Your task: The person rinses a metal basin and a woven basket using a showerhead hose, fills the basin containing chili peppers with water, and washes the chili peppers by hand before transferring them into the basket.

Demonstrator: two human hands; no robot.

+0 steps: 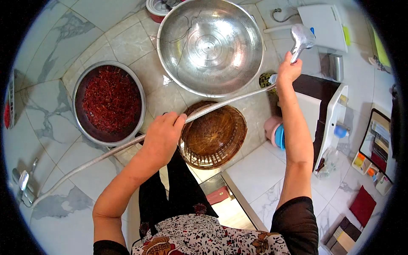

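My right hand [289,71] is closed round the handle of a silver shower head [302,37], raised at the upper right. From it a flexible metal shower hose [238,100] stretches across to the wall tap [25,187] at the far left. Midway along, my left hand [160,138] grips the hose, its fingertips partly hidden. A woven basket [204,159] stands on the floor just right of my left hand, partly under the hose. Beyond it is a large, shiny metal basin [178,55] with a few dark strands on its inner wall.
At the left, a metal bowl [77,106] holds dark red, shredded-looking pieces [111,98]. A toilet [325,23] stands at the back right. Along the right are a dark-topped unit [329,95], pink and blue plastic items [276,134] and a mirror [376,140].
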